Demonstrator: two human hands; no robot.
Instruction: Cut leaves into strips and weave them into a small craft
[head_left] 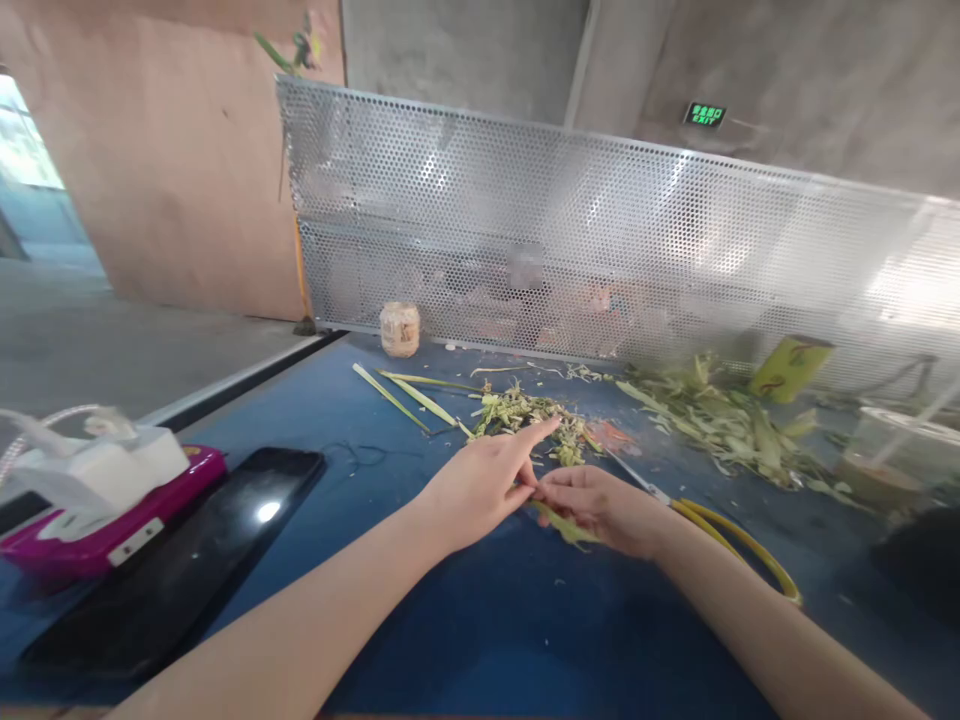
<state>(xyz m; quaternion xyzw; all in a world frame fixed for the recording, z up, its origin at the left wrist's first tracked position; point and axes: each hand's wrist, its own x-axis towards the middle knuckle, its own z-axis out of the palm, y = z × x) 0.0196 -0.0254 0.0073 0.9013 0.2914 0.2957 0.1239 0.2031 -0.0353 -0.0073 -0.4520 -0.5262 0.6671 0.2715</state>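
Over the blue table (495, 640), my left hand (480, 480) and my right hand (600, 505) meet at their fingertips. Both pinch a small green leaf piece (566, 527), which hangs below the fingers of my right hand. My left index finger points out towards a pile of pale green plant scraps (517, 408) just beyond. Long green stalks (420, 398) lie to the left of that pile. Scissors with yellow handles (739, 535) rest beside my right wrist, partly hidden by it.
A phone (180, 560) and a magenta power strip (112, 525) lie at the left. A jar (400, 330) stands near the perforated metal screen (480, 200). At the right are husks (727, 420), a yellow-green box (791, 368) and a plastic cup (892, 455).
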